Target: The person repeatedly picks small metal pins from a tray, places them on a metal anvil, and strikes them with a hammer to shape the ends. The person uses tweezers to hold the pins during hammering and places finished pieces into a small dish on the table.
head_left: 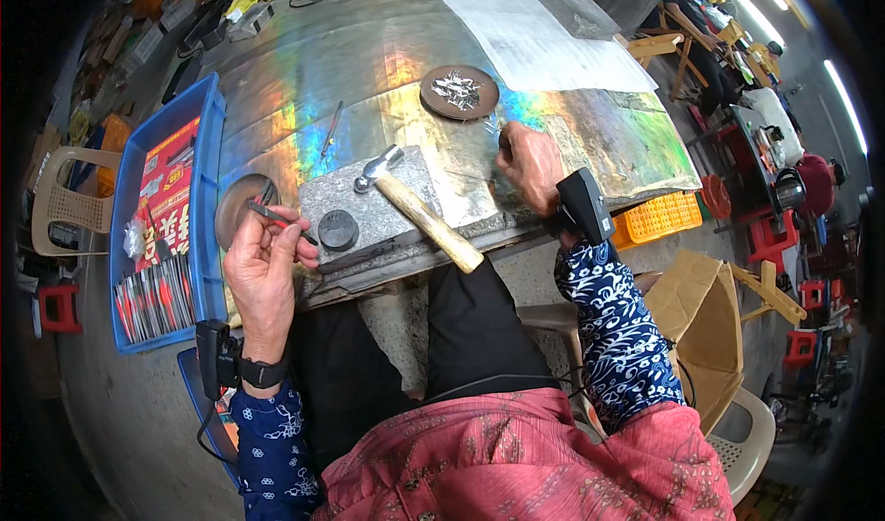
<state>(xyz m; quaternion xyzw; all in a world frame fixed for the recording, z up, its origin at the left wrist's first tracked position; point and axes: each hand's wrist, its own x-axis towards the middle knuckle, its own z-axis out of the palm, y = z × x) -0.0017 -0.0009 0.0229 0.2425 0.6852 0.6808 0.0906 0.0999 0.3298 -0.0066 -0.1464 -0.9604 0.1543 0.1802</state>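
My left hand (263, 267) pinches a slim dark metal piece (277, 219) between thumb and fingers, just left of a round black block (338, 230). That block sits on a grey stone slab (406, 219). Across the slab lies a ball-peen hammer (415, 206), its wooden handle reaching past the near table edge. My right hand (533, 163) rests low over the table with curled fingers; what they hold, if anything, is hidden. A few loose silvery pins (491, 126) lie beside it. More such pins fill part of a round brown dish (442, 108) beyond.
A second round dish (238, 209) with dark pieces stands behind my left hand. At left is a blue crate (214, 115) with several slim pieces in rows. A thin pointed tool (332, 129) and white sheeting (525, 41) lie on the table. A yellow basket (659, 219) stands at right.
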